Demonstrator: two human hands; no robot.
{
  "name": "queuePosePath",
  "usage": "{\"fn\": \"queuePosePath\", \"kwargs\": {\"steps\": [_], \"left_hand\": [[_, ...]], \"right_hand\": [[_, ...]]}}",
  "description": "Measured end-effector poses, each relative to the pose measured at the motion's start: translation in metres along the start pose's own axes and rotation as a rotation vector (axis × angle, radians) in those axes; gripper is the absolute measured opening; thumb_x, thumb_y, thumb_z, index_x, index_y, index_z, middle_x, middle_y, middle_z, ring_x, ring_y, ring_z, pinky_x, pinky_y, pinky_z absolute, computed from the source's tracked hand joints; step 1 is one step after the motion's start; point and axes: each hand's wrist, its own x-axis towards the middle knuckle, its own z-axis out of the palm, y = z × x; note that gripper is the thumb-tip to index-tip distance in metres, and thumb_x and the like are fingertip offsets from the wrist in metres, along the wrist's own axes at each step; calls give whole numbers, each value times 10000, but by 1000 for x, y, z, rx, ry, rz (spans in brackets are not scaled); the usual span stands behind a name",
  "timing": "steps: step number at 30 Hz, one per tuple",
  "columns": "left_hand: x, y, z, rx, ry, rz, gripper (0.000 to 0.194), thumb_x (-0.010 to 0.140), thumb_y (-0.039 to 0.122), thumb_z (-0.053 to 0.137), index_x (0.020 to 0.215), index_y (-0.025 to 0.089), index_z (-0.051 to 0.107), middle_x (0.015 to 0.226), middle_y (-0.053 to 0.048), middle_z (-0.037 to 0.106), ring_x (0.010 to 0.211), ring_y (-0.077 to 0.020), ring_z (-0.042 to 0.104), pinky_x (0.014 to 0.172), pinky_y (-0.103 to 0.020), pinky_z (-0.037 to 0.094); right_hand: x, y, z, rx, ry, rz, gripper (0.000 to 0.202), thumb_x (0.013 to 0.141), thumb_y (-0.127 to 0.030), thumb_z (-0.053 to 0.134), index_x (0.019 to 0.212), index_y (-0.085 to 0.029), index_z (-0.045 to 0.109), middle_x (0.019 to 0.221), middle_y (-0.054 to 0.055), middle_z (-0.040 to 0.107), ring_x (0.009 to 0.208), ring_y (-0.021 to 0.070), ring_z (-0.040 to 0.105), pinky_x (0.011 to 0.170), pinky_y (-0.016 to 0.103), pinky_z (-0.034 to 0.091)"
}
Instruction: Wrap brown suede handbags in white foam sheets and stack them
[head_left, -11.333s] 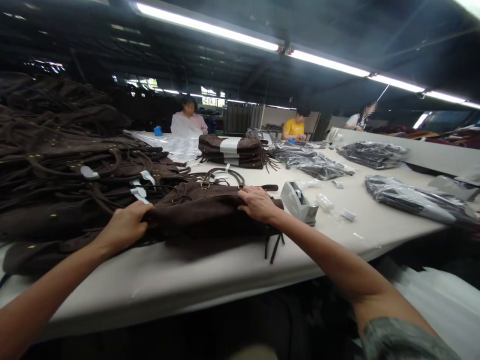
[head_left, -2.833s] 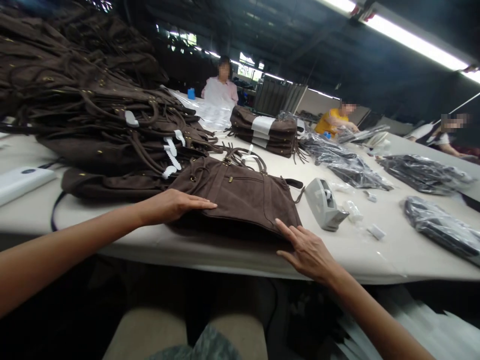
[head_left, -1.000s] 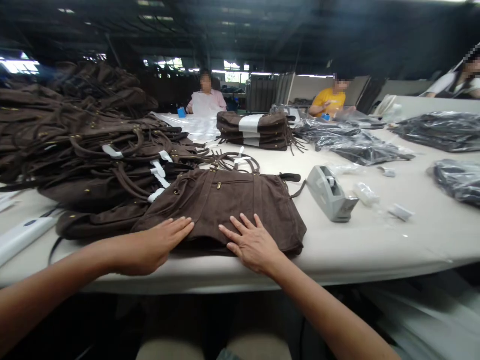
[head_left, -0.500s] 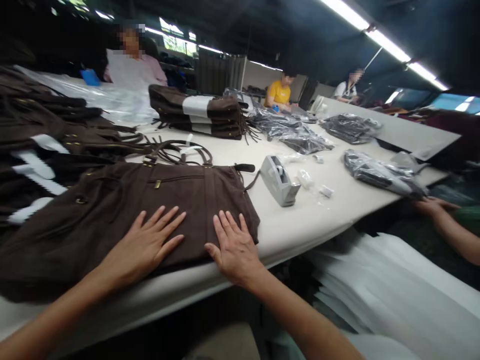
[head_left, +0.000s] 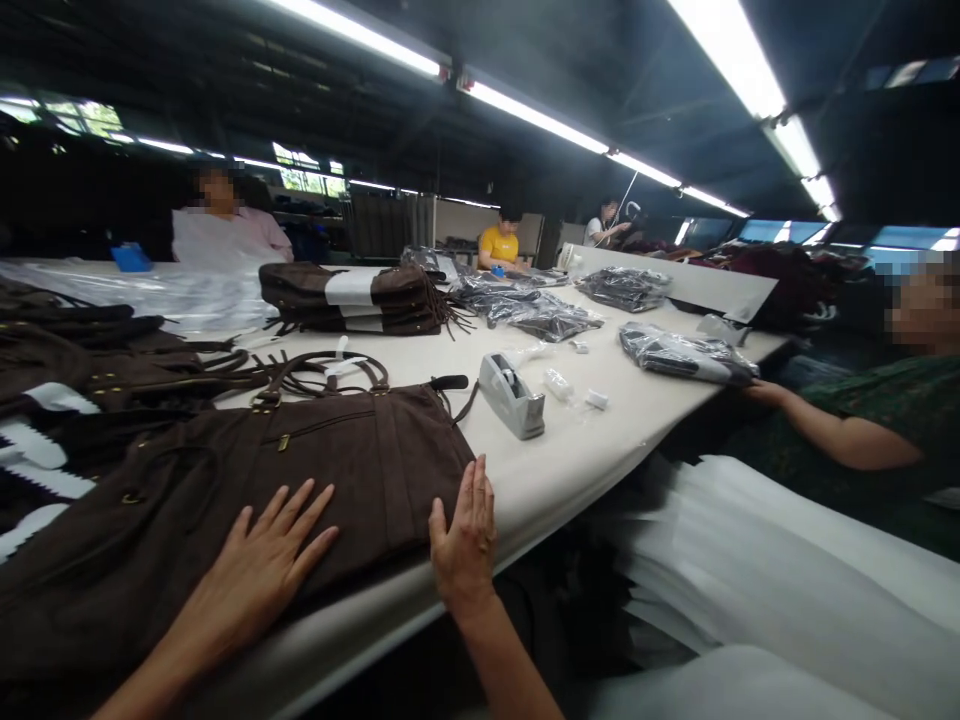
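Note:
A large dark brown bag (head_left: 330, 465) lies flat along the near edge of the pale table (head_left: 570, 440), its looped handles pointing away from me. My left hand (head_left: 274, 560) rests on the bag's front with its fingers spread, holding nothing. At the bag's right edge is my right hand (head_left: 465, 540), fingers stretched forward and the thumb apart, with nothing in it. Beyond the bag's right corner stands a grey tape dispenser (head_left: 511, 395).
More brown bags (head_left: 150, 375) are heaped at the left, and a stack (head_left: 352, 300) stands behind. Plastic-wrapped bags (head_left: 679, 352) lie to the right, one touched by another person's hand (head_left: 769, 393). White sheets (head_left: 780, 560) hang below at the right. Other people sit across the table.
The view has tilted up and turned right, showing more of the person at the right. My right hand has moved from the bag's front to its right edge; my left hand stays flat on it.

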Motion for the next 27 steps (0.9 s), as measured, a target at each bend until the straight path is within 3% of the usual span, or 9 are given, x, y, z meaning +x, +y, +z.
{"fn": "queuePosePath", "kwargs": {"steps": [2, 6, 9, 11, 14, 16, 19, 23, 27], "left_hand": [[0, -3, 7, -57, 10, 3, 471, 931, 330, 321, 1285, 316, 630, 1547, -48, 382, 1456, -384, 251, 1095, -685, 271], [9, -7, 10, -289, 13, -97, 555, 928, 469, 320, 1383, 238, 537, 1530, -83, 412, 1445, -326, 305, 1152, -579, 279], [28, -7, -1, -539, 18, -235, 685, 873, 598, 377, 1421, 200, 480, 1521, -103, 428, 1408, -301, 385, 1151, -501, 328], [48, -3, -16, -708, 10, -268, 735, 778, 678, 478, 1336, 208, 569, 1476, -103, 490, 1371, -304, 440, 1137, -456, 362], [86, 15, -39, -954, 17, -386, 717, 579, 719, 654, 1091, 219, 702, 1277, -104, 647, 1212, -311, 579, 1035, -399, 468], [116, 34, -47, -1057, 10, -487, 677, 552, 753, 644, 930, 195, 710, 1009, -98, 718, 947, -273, 672, 836, -362, 549], [162, 66, -44, -1106, -43, -554, 637, 641, 798, 513, 742, 181, 630, 605, -31, 617, 526, -188, 579, 492, -300, 470], [201, 97, -31, -1128, -18, -608, 454, 526, 600, 725, 566, 196, 520, 463, 31, 497, 418, -122, 439, 401, -233, 305], [199, 102, -29, -1217, 133, -691, 377, 490, 484, 718, 602, 208, 487, 462, 65, 463, 452, -105, 422, 433, -215, 312]], "right_hand": [[8, 0, -4, 84, 43, 145, 663, 907, -322, 571, 1459, -11, 377, 1483, 256, 403, 1353, 345, 432, 1080, 507, 414], [21, -5, -15, 297, 67, 226, 241, 849, -171, 624, 1066, -98, 699, 1207, 165, 674, 1134, 270, 627, 1027, 398, 473], [25, -14, -20, 433, 132, 132, 167, 844, -89, 601, 955, -139, 715, 1101, 116, 717, 1089, 226, 645, 999, 345, 484], [29, -19, -22, 497, 138, 92, 165, 847, -75, 598, 954, -141, 705, 1027, 102, 725, 1032, 211, 658, 952, 322, 500], [39, -18, -27, 541, 16, 82, 134, 843, -85, 615, 932, -148, 693, 942, 78, 713, 917, 202, 667, 856, 308, 517], [47, -12, -32, 566, -121, 112, 113, 821, -99, 647, 906, -157, 695, 904, 58, 709, 869, 200, 666, 812, 306, 518], [56, 1, -38, 647, -333, 139, 155, 776, -163, 721, 930, -165, 721, 925, 51, 724, 863, 204, 674, 795, 304, 525], [62, 22, -36, 901, -496, 7, 260, 840, -375, 692, 996, -174, 748, 1120, 76, 713, 1073, 221, 652, 958, 314, 487], [81, 52, -22, 956, -380, 282, 295, 949, -350, 513, 980, -158, 734, 1082, 95, 711, 966, 202, 686, 887, 317, 525]]}}
